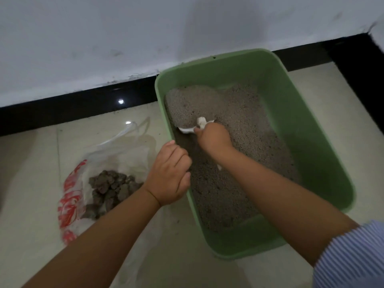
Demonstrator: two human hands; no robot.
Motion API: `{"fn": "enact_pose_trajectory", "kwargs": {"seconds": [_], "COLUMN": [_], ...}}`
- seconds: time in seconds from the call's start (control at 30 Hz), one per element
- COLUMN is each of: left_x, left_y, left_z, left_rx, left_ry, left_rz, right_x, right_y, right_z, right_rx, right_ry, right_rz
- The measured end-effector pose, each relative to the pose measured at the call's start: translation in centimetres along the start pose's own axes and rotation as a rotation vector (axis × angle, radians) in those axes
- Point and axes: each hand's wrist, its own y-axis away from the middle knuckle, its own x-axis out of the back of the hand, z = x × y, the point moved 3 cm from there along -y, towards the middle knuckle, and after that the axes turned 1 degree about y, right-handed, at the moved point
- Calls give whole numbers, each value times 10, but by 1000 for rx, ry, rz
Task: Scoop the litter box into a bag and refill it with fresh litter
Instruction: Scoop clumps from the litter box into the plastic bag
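A green litter box [307,142] stands on the tiled floor against the wall, holding grey litter [245,125] piled higher at its far end. My right hand [214,138] grips a white scoop [192,128] whose blade is dug into the litter near the box's left wall. My left hand [170,175] grips the box's left rim, fingers curled over the edge. To the left lies an open clear plastic bag [116,154] with red print, and dark grey clumps [112,186] sit inside it.
A white wall [124,34] with a black skirting strip [72,109] runs behind the box and bag. Pale floor tiles [324,96] extend to the right of the box and in front of it. A blue striped sleeve [353,254] shows at the lower right.
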Motion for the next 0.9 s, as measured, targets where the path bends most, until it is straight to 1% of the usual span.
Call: {"fn": "enact_pose_trajectory", "kwargs": {"seconds": [0.1, 0.2, 0.33, 0.53, 0.7, 0.9], "left_x": [1, 1, 3, 4, 6, 6], "left_y": [0, 1, 1, 2, 2, 1], "left_z": [-3, -3, 0, 0, 2, 4], "left_rx": [11, 16, 14, 18, 11, 1], "left_ry": [1, -1, -9, -42, -79, -125], "left_rz": [-9, -14, -25, -51, -71, -89], "right_x": [-8, -19, -32, -34, -34, -24], "right_y": [-5, -3, -3, -3, -7, 0], "right_z": [4, 14, 21, 23, 28, 35], "right_rx": [-24, -41, 36, 117, 124, 132], "right_ry": [-48, -96, -157, -228, -220, -303], "right_rz": [41, 129, 228, 285, 276, 323]}}
